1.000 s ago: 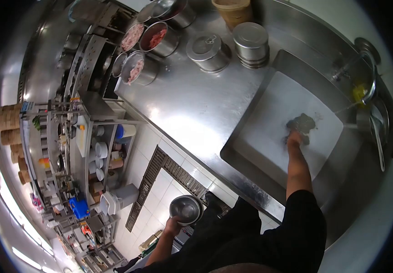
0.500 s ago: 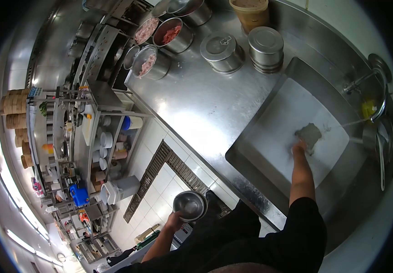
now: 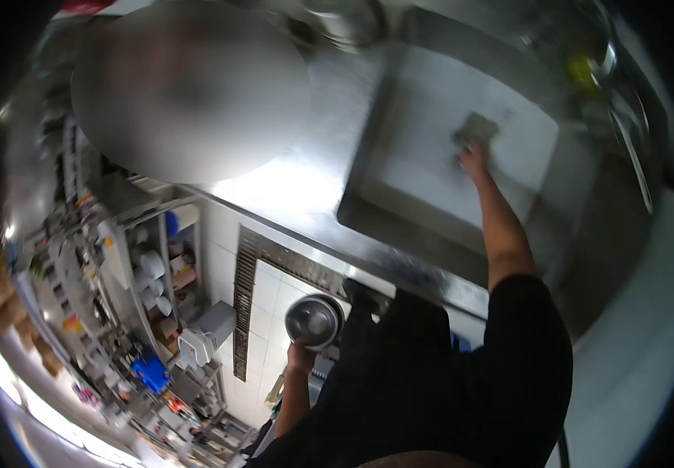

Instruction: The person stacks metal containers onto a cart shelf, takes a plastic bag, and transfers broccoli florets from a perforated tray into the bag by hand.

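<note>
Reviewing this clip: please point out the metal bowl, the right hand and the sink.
Metal bowl [image 3: 311, 322]: head view, on its inside.
Right hand [image 3: 473, 158]: head view, middle of the hand.
Sink [image 3: 419, 148]: head view, bare pale area inside.

Right hand [image 3: 473, 158] is down in steel sink [image 3: 415, 222], fingers at near edge of a blurred grey clump [image 3: 480, 127]; grip unclear. Left hand [image 3: 300, 357] grips the edge of a metal bowl [image 3: 311, 320] above tiled floor [image 3: 265, 308]. Steel surface [image 3: 329, 156] adjoins sink, far left blurred over. Grey bin [image 3: 218, 322] stands beside shelving [image 3: 125, 243].
</note>
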Demonstrator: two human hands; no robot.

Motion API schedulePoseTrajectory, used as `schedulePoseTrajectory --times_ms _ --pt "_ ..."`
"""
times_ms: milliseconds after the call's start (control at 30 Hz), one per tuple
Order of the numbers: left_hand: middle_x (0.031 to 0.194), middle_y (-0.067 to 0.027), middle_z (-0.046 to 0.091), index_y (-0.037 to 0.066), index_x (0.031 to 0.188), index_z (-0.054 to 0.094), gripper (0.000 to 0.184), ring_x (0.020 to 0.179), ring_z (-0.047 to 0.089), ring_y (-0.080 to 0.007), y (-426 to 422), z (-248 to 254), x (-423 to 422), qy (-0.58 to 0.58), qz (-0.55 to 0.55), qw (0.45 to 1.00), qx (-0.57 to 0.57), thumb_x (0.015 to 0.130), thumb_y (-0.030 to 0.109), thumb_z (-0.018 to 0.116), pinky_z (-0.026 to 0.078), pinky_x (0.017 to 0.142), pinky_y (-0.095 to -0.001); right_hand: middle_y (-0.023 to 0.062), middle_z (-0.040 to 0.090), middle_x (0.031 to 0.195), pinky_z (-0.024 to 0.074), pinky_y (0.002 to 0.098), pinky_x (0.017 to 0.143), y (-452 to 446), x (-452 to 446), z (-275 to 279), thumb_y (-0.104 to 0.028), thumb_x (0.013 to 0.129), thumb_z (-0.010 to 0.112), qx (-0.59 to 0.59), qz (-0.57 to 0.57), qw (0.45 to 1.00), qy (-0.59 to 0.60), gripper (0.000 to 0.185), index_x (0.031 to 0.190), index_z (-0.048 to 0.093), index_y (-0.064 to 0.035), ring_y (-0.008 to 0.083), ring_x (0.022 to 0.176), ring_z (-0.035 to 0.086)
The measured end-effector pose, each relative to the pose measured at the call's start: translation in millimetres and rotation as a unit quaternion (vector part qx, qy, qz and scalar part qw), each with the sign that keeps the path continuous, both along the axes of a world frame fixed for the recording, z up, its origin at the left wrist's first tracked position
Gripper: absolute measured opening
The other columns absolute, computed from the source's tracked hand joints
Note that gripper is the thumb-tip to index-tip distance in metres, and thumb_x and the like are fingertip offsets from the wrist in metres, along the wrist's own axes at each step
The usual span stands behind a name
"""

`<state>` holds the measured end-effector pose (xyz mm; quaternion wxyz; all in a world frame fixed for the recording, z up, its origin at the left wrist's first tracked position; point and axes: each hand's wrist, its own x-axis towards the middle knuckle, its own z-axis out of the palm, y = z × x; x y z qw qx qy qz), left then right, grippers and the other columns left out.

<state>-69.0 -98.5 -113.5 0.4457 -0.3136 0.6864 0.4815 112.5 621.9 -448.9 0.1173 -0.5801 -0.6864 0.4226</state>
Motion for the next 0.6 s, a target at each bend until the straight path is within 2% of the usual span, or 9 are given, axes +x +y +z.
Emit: schedulePoseTrajectory --times_ms 33,67,133,167,233,267,433,533,600 --pt "0.102 -0.0160 0.075 0.000 0.107 0.070 0.025 0.098 0.073 -0.0268 -9.9 -4.2 0.7 0.015 -0.055 0.998 -0.003 0.083 -0.003 0.066 0.059 0.085 -0.0386 0.0222 0.071 0.115 0.0529 0.0439 0.094 0.6 -4.2 38.7 -0.025 0.084 0.076 -0.010 -0.035 0.999 0.024 0.051 0.125 0.063 0.0032 0.0376 0.109 0.067" --pt "0.103 -0.0149 0.076 0.002 0.106 0.071 0.027 0.099 0.073 -0.0253 -19.0 -7.3 1.8 0.032 -0.109 0.993 -0.007 0.080 -0.007 0.069 0.058 0.086 -0.0383 0.0184 0.071 0.110 0.0545 0.0412 0.089 4.3 -1.8 46.8 -0.020 0.088 0.074 -0.106 -0.073 0.990 0.049 0.041 0.122 0.063 0.0009 0.0321 0.104 0.069" --pt "0.108 -0.0158 0.074 0.002 0.112 0.070 0.029 0.102 0.072 -0.0265 1.9 -1.6 3.2 0.028 -0.112 0.993 -0.001 0.084 -0.002 0.065 0.057 0.087 -0.0401 0.0158 0.071 0.106 0.0571 0.0367 0.087 7.3 9.5 46.6 -0.015 0.093 0.072 -0.276 -0.143 0.906 0.288 0.033 0.122 0.063 -0.0018 0.0253 0.100 0.070" --pt "0.110 -0.0162 0.074 0.002 0.115 0.069 0.030 0.104 0.071 -0.0271 12.6 2.1 4.1 0.026 -0.113 0.993 0.002 0.086 0.000 0.063 0.057 0.088 -0.0410 0.0150 0.070 0.106 0.0579 0.0361 0.087 3.7 13.1 61.0 -0.014 0.094 0.071 -0.299 -0.152 0.889 0.311 0.031 0.122 0.062 -0.0021 0.0239 0.099 0.070" --pt "0.114 -0.0172 0.072 0.000 0.119 0.066 0.031 0.105 0.070 -0.0289 62.2 31.7 3.4 -0.071 0.084 0.993 0.045 0.090 0.006 0.058 0.056 0.087 -0.0426 0.0134 0.070 0.107 0.0595 0.0348 0.088 0.5 16.5 107.1 -0.012 0.097 0.069 -0.346 -0.165 0.851 0.359 0.029 0.123 0.061 -0.0026 0.0212 0.097 0.070" --pt "0.118 -0.0177 0.069 -0.002 0.126 0.061 0.038 0.105 0.069 -0.0309 51.0 25.2 4.9 -0.048 0.030 0.998 0.026 0.092 0.011 0.052 0.056 0.087 -0.0443 0.0128 0.069 0.108 0.0597 0.0356 0.089 -2.5 17.7 126.9 -0.011 0.097 0.068 -0.343 -0.152 0.852 0.366 0.029 0.123 0.061 -0.0018 0.0217 0.097 0.070" --pt "0.124 -0.0175 0.067 -0.001 0.134 0.053 0.046 0.104 0.069 -0.0326 37.4 19.7 2.3 -0.064 0.066 0.995 0.040 0.089 0.009 0.054 0.057 0.086 -0.0495 0.0122 0.068 0.113 0.0580 0.0373 0.097 -20.8 20.2 202.5 -0.007 0.099 0.063 -0.343 -0.116 0.847 0.388 0.027 0.125 0.060 -0.0002 0.0231 0.104 0.069" --pt "0.125 -0.0190 0.066 -0.003 0.135 0.052 0.048 0.106 0.069 -0.0340 37.7 19.7 1.5 -0.059 0.081 0.994 0.050 0.088 0.007 0.053 0.057 0.088 -0.0499 0.0137 0.066 0.122 0.0528 0.0401 0.105 -35.6 20.3 242.9 -0.012 0.101 0.060 -0.328 -0.097 0.826 0.447 0.032 0.131 0.060 0.0002 0.0241 0.114 0.065" --pt "0.124 -0.0201 0.066 -0.004 0.136 0.051 0.049 0.107 0.069 -0.0346 23.9 15.1 1.2 -0.056 0.086 0.993 0.062 0.088 0.007 0.053 0.058 0.089 -0.0497 0.0143 0.066 0.123 0.0501 0.0417 0.108 -45.0 21.6 255.2 -0.015 0.102 0.058 -0.349 -0.125 0.764 0.528 0.031 0.128 0.060 0.0011 0.0254 0.116 0.063"
